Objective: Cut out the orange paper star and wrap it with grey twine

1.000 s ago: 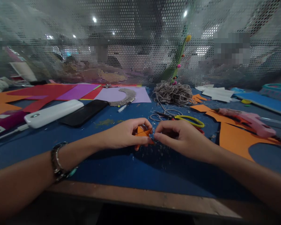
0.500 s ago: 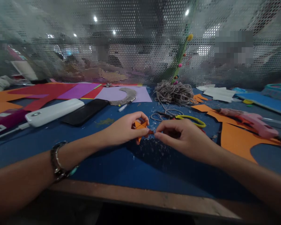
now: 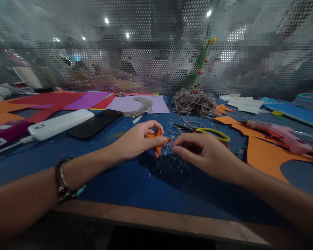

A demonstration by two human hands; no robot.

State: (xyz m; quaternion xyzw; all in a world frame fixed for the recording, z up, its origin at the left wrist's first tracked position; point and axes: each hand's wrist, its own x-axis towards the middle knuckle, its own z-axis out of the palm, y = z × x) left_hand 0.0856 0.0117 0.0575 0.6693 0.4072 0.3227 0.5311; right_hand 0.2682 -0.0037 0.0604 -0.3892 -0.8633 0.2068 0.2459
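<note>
My left hand pinches a small orange paper star between thumb and fingers, a little above the blue table mat. My right hand is closed in a pinch just right of the star, fingertips near one of its points; what it holds is too small to make out. Small pale scraps lie on the mat beneath both hands. A bracelet sits on my left wrist.
Yellow-handled scissors and a tangle of grey twine lie behind my right hand. A pink glue gun rests on orange paper at right. A white power bank, black phone and coloured sheets lie left. A perforated screen stands behind.
My left hand has lifted and turned the orange star slightly upward and away. My right hand has followed it, staying pinched at its right side.
</note>
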